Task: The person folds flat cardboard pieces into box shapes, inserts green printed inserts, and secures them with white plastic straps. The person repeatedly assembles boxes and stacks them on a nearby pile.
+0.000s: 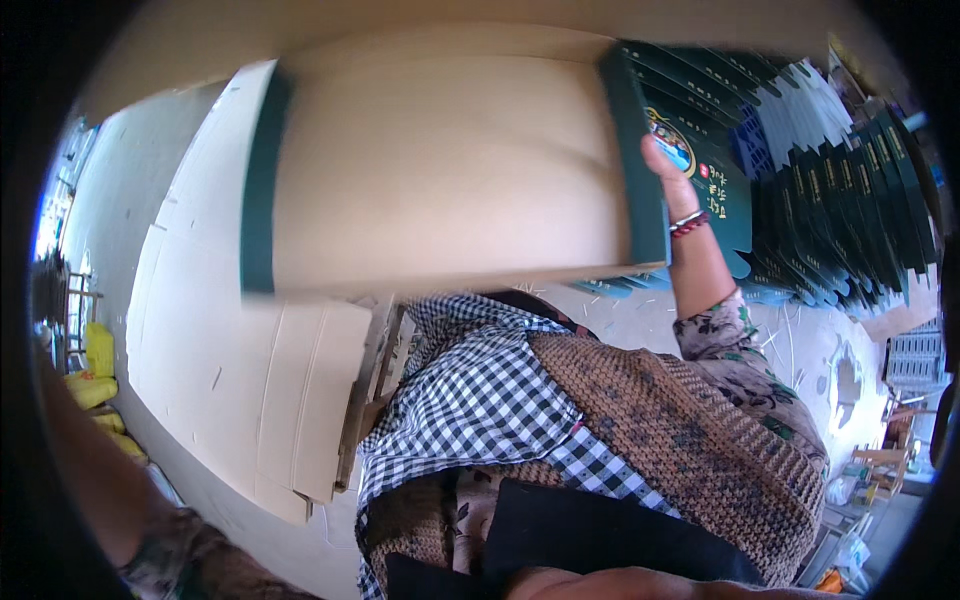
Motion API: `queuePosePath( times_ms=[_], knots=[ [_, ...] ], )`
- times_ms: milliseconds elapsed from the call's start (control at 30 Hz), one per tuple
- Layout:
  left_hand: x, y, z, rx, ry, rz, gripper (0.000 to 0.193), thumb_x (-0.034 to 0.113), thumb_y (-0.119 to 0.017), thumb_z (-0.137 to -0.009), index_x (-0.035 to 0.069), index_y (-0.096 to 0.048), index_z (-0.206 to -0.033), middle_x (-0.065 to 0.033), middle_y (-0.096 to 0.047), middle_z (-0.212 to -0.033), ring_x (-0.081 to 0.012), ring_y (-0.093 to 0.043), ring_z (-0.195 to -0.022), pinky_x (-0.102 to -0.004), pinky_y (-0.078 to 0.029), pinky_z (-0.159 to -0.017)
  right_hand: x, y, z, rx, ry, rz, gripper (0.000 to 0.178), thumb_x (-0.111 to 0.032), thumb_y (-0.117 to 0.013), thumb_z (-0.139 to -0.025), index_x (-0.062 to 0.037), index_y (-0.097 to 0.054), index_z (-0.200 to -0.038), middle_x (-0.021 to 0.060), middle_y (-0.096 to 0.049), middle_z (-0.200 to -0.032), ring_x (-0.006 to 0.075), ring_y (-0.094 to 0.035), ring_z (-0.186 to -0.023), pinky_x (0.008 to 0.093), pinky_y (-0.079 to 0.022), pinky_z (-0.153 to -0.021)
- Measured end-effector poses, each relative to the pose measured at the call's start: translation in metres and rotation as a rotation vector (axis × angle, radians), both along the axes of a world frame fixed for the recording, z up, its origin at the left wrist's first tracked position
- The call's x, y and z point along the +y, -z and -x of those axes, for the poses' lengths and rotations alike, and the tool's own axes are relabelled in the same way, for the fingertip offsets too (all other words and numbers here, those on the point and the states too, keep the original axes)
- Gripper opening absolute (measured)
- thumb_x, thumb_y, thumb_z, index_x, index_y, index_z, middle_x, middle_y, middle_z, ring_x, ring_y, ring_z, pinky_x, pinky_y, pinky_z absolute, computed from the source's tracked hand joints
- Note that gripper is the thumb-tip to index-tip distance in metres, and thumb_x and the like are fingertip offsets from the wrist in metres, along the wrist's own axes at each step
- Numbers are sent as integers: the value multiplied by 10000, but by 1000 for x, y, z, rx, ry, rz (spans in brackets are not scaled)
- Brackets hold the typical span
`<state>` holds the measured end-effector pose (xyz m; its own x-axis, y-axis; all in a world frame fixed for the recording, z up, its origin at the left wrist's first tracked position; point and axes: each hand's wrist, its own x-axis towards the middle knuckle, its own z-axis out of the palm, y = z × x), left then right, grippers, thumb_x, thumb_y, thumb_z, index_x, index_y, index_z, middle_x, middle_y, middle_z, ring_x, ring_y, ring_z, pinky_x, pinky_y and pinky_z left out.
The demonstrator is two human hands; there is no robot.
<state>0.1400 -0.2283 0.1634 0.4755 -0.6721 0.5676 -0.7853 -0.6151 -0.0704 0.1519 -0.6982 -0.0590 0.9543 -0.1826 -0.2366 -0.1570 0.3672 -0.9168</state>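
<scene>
A cardboard box (450,170), plain brown inside with dark green side walls, is held up before me with its inside facing me. Its edges are slightly blurred, and a brown panel runs across the top of the view. My right hand (677,185) grips the box's right green wall; the thumb shows, while the other fingers are mostly hidden. On that wrist are a red beaded bracelet and a pale bangle. Of my left arm, only the forearm (100,480) appears at the lower left. The left hand itself is beyond the visible picture.
Flat brown cardboard sheets (200,350) lie stacked at my left. Many dark green printed box blanks (840,210) stand in piles at the right, near a blue crate (752,140). Yellow bags (95,365) sit at the far left, and a small wooden stool (880,465) at the lower right.
</scene>
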Motion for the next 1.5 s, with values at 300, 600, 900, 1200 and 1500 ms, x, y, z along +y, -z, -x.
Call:
queuePosePath(
  times_ms=[300, 600, 900, 1200, 1500],
  knots=[
    [-180, 250, -64, 376, 161, -76, 560, 363, -543, -895, 77, -424, -1361, -140, -373, -1441, -313, -313, -1346, -467, -243, -1075, -92, -21, 53, 97, 316, -151, 508, -362, -475, -917, -58, -436, -1322, 123, -474, -1318, 243, -472, -1180, 356, -392, -990],
    [-213, 310, -92, 639, 266, -212, 619, 337, -586, -871, 135, -364, -1412, -112, -269, -1504, -301, -241, -1385, -496, -216, -1088, -229, 29, 97, 280, 651, 221, 497, -292, -366, -940, -65, -342, -1382, 127, -371, -1403, 244, -354, -1281, 375, -293, -1059],
    [99, 227, 1, 413, -826, 600, 549, 181, -618, -854, 24, -427, -1344, -216, -452, -1345, -360, -390, -1275, -423, -304, -1069, -278, -73, 132, 203, 1026, 573, 501, -222, -257, -964, -72, -247, -1442, 130, -268, -1489, 246, -237, -1381, 393, -194, -1129],
    [269, 304, 350, 475, -1855, 566, 615, 363, -574, -879, -89, -435, -1271, -305, -499, -1241, -413, -483, -1162, -442, -387, -982, 157, -25, -251, -551, -374, 1155, 864, -461, -677, -785, -37, -281, -1425, 235, -508, -1274, 342, -483, -1208, 399, -387, -1002],
    [156, 243, 335, 393, -1822, 1021, 344, 226, -584, -859, -62, -560, -1045, -216, -581, -1102, -333, -571, -1011, -407, -442, -861, 286, -1, -287, -462, -491, 1394, 765, -554, -738, -647, 40, -601, -1109, 234, -637, -1081, 342, -617, -1014, 396, -475, -891]
  ],
)
